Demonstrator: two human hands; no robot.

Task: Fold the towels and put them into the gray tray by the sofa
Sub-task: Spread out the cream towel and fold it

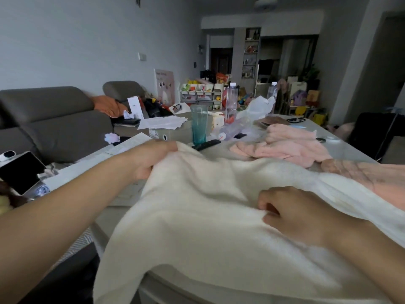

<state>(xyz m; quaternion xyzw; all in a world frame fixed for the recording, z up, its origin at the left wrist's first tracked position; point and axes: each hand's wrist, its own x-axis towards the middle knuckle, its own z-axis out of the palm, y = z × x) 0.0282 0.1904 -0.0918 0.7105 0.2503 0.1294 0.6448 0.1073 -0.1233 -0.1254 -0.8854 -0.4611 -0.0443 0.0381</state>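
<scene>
A large white towel (197,216) lies spread over the near part of the table and hangs over its front edge. My left hand (151,159) grips the towel's far left corner. My right hand (291,211) pinches a fold near the towel's middle right. A pink towel (291,143) lies crumpled farther back on the table, and another pink towel (368,178) lies at the right edge, partly on the white one. No gray tray shows in the view.
Behind the towels stand a teal cup (199,126), a clear bottle (231,102), a cardboard box (166,132), papers (162,122) and a white plastic bag (258,108). A gray sofa (54,123) is at the left. A dark tablet (20,172) lies at far left.
</scene>
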